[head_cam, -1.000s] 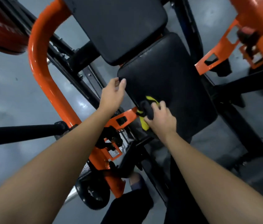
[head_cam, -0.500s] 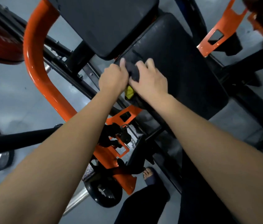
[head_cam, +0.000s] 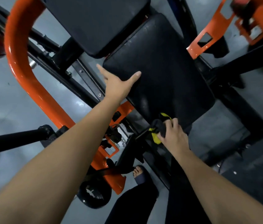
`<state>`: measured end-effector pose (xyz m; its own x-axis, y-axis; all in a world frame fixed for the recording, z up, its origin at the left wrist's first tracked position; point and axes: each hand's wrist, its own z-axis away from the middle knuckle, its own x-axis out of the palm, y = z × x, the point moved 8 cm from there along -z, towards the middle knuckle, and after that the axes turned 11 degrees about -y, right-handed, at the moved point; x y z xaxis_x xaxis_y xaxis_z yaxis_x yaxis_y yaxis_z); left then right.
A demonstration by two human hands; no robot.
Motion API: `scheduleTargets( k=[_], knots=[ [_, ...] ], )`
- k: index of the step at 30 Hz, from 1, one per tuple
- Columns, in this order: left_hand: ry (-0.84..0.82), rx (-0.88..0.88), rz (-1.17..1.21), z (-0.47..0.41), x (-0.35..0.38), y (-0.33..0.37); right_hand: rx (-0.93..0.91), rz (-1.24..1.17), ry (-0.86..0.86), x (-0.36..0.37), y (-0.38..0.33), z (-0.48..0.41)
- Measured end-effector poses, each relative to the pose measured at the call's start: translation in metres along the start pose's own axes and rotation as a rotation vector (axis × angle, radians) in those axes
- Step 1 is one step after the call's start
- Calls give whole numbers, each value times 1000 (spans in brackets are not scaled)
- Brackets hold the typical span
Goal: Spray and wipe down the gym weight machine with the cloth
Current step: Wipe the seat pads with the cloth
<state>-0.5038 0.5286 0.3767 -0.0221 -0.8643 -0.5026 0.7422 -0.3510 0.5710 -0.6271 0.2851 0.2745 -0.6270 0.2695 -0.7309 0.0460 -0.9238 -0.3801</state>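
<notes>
The cloth (head_cam: 159, 127), black with yellow showing, is balled up in my right hand (head_cam: 173, 135), fingers curled tight round it, at the near edge of the black seat pad (head_cam: 167, 70). My left hand (head_cam: 117, 85) holds nothing; it is spread flat at the pad's left edge, thumb lying on the top surface. Risks, as I judge them: the cloth is bunched so little of it touches the pad, and a stroke could leave streaks. It also sits right at the edge, so it could slip off and snag on the black lever and orange bracket (head_cam: 123, 110) just below. My foot (head_cam: 138, 171) is under that hardware. No spray bottle in view. Versus half a second ago: both hands were together at the pad's far left corner by the back pad (head_cam: 98, 21), with the cloth between them. Now the right hand has dragged the cloth down to the near edge, and the left has opened and stayed up there.
</notes>
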Motion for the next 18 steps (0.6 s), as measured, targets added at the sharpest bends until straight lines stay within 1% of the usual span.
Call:
scheduleTargets(
  k=[1,3,5,7,9,11,12,13,15,18],
  knots=[
    [-31,-41,60,-1,9,1,12,10,-16,3,7,3],
    [-41,-115,131,-5,23,1,17,23,-47,0,10,4],
    [4,-177,152,-7,27,-3,29,21,-107,-10,2,1],
    [71,-213,149,-10,29,-7,65,-69,-147,-28,-7,-3],
    [122,-207,140,-12,30,-10,102,-278,-82,-54,-20,-8],
    [127,-202,141,-14,30,-12,118,-544,48,-84,-38,-19],
    [129,-218,171,-13,29,-13,89,-621,118,-99,-50,-27],
    [129,-227,215,-12,27,-14,40,-645,167,-109,-61,-36],
    [118,-207,228,-13,28,-15,-62,-578,171,-117,-78,-54],
    [94,-152,184,-14,32,-17,-111,-365,54,-83,-66,-62]
  ],
)
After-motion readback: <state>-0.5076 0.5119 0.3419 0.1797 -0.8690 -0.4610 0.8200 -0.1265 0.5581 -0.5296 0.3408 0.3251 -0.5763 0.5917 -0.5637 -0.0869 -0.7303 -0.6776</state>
